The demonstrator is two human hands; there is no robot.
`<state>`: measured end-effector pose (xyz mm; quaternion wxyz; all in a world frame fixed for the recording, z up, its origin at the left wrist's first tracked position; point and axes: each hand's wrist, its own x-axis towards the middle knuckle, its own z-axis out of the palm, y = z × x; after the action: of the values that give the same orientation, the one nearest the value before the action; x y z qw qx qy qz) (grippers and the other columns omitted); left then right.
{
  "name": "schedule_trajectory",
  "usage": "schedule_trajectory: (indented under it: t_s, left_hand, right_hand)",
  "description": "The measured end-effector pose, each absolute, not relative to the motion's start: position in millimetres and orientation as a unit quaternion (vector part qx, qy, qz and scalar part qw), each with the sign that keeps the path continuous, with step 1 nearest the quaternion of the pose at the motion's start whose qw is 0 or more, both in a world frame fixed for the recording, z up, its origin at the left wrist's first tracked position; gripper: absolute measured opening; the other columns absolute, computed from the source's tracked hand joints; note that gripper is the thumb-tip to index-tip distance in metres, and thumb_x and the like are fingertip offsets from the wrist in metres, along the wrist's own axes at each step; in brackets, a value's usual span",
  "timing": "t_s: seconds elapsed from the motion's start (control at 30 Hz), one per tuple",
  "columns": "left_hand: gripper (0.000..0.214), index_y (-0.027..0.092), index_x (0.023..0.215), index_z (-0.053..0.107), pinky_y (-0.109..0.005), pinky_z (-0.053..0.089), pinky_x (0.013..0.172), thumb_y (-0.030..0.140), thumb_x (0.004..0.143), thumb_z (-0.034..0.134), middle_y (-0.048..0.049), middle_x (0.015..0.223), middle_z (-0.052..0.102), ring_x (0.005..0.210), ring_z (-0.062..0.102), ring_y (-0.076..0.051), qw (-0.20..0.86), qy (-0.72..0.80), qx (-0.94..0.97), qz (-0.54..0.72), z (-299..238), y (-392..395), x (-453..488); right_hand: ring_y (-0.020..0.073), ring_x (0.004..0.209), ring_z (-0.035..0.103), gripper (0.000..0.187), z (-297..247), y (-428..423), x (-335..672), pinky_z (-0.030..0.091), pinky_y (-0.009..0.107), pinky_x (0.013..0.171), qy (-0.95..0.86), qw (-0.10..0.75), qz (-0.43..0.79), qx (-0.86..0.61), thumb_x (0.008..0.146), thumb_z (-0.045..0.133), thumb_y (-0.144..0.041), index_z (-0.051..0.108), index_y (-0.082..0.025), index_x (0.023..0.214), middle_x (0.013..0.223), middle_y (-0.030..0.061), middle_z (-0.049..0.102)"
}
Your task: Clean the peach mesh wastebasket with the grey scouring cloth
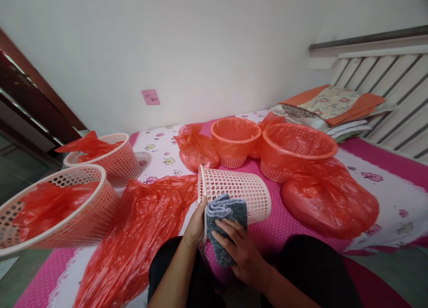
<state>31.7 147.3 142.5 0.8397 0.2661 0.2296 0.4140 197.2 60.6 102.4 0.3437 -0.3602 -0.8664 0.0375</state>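
A pink perforated plastic basket [240, 192] lies on its side on the bed in front of me. My left hand [195, 225] grips its rim at the open end. My right hand [239, 252] presses a folded grey cloth [224, 223] against the basket's side, fingers closed over the cloth. A loose red plastic bag [140, 236] lies spread out just left of the basket.
Two baskets lined with red bags [236, 138] [296, 147] stand behind, with a crumpled red bag [197, 149] beside them and a puffed one [329, 201] at the right. Two more baskets [110, 158] [56, 210] holding red bags sit at the left. Folded bedding [331, 107] lies by the headboard.
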Motion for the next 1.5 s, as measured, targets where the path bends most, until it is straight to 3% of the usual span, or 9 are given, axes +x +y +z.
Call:
schedule_trajectory:
  t_s: [0.37, 0.63, 0.9, 1.1, 1.27, 1.37, 1.5]
  left_hand:
    - [0.053, 0.007, 0.118, 0.078, -0.046, 0.057, 0.104, 0.054, 0.095, 0.068, -0.0174, 0.110, 0.083, 0.113, 0.076, -0.035, 0.819, 0.244, 0.257, 0.451, 155.6, 145.3, 35.6]
    - [0.054, 0.008, 0.129, 0.072, -0.049, 0.055, 0.108, 0.050, 0.095, 0.068, -0.0173, 0.112, 0.082, 0.113, 0.076, -0.035, 0.805, 0.274, 0.242, 0.466, 147.1, 147.9, 32.5]
    - [0.053, 0.006, 0.128, 0.071, -0.049, 0.057, 0.104, 0.048, 0.095, 0.069, -0.0188, 0.109, 0.082, 0.110, 0.077, -0.036, 0.795, 0.292, 0.249, 0.470, 147.5, 148.3, 31.4]
    - [0.060, 0.009, 0.136, 0.068, -0.050, 0.057, 0.106, 0.049, 0.092, 0.072, -0.0189, 0.115, 0.081, 0.112, 0.076, -0.037, 0.809, 0.275, 0.240, 0.461, 151.6, 147.1, 31.5]
    - [0.056, 0.009, 0.131, 0.071, -0.052, 0.054, 0.110, 0.046, 0.089, 0.076, -0.0172, 0.112, 0.082, 0.116, 0.075, -0.038, 0.794, 0.285, 0.243, 0.480, 150.7, 146.8, 30.7]
    - [0.053, 0.009, 0.127, 0.074, -0.051, 0.051, 0.114, 0.045, 0.089, 0.077, -0.0169, 0.112, 0.082, 0.120, 0.073, -0.037, 0.772, 0.295, 0.260, 0.500, 150.3, 147.2, 29.2]
    - [0.051, 0.010, 0.123, 0.077, -0.050, 0.048, 0.117, 0.047, 0.089, 0.078, -0.0166, 0.119, 0.081, 0.124, 0.071, -0.037, 0.756, 0.291, 0.300, 0.503, 151.5, 148.8, 26.4]
  right_hand:
    - [0.0312, 0.136, 0.049, 0.076, 95.7, 52.2, 196.7, 0.038, 0.055, 0.119, -0.871, 0.314, 0.069, -0.371, 0.074, 0.053, -0.012, 0.052, -0.022, 0.150, 0.149, 0.0125, 0.057]
    - [0.0322, 0.127, 0.052, 0.078, 89.2, 48.3, 198.3, 0.040, 0.054, 0.114, -0.875, 0.278, 0.129, -0.374, 0.068, 0.055, -0.012, 0.057, -0.020, 0.145, 0.140, 0.0129, 0.061]
    - [0.0326, 0.129, 0.050, 0.073, 86.3, 46.7, 200.4, 0.037, 0.056, 0.116, -0.879, 0.227, 0.165, -0.385, 0.072, 0.056, -0.012, 0.060, -0.021, 0.144, 0.143, 0.0127, 0.061]
    - [0.0314, 0.125, 0.052, 0.069, 80.8, 44.0, 198.4, 0.043, 0.053, 0.110, -0.877, 0.218, 0.187, -0.385, 0.073, 0.058, -0.014, 0.062, -0.020, 0.142, 0.140, 0.0128, 0.063]
    - [0.0311, 0.123, 0.054, 0.068, 83.4, 42.3, 199.0, 0.044, 0.053, 0.109, -0.871, 0.207, 0.207, -0.395, 0.073, 0.058, -0.014, 0.064, -0.022, 0.140, 0.137, 0.0116, 0.065]
    - [0.0304, 0.122, 0.056, 0.064, 67.3, 39.0, 204.3, 0.045, 0.051, 0.107, -0.865, 0.195, 0.233, -0.398, 0.075, 0.060, -0.015, 0.066, -0.025, 0.137, 0.137, 0.0104, 0.066]
    - [0.0295, 0.116, 0.064, 0.044, 19.0, 32.1, 216.4, 0.050, 0.047, 0.101, -0.849, 0.154, 0.268, -0.429, 0.081, 0.061, -0.016, 0.075, -0.024, 0.122, 0.127, 0.0109, 0.072]
